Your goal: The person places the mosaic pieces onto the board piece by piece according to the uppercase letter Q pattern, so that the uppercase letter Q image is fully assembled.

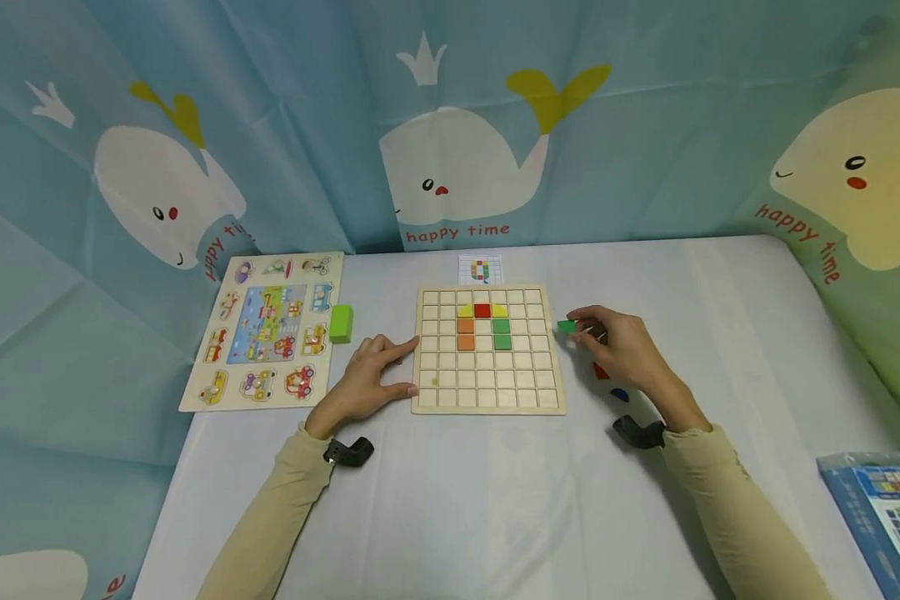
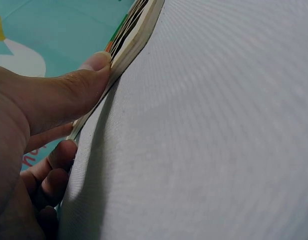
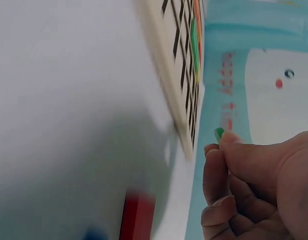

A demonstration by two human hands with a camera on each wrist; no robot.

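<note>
In the head view a wooden grid board (image 1: 450, 379) lies mid-table, with a red block (image 1: 482, 311), yellow corner pieces, orange blocks (image 1: 466, 333) and green blocks (image 1: 502, 333) in its cells. My left hand (image 1: 363, 379) touches the board's left edge with outstretched thumb and forefinger; the left wrist view has the thumb (image 2: 79, 90) against the rim. Just off the board's right side, my right hand (image 1: 618, 342) pinches a small green block (image 1: 566, 327). Below that hand lie a red block (image 3: 137, 215) and a blue piece (image 1: 619, 394), the red one partly hidden in the head view.
Behind the board sits a small pattern card (image 1: 480, 269). A vehicle picture puzzle (image 1: 202, 367) lies at the left, with a bright green box-shaped block (image 1: 341, 323) by its right edge. A blue package (image 1: 881, 517) occupies the near right corner. A whale-print curtain (image 1: 307, 125) borders the table.
</note>
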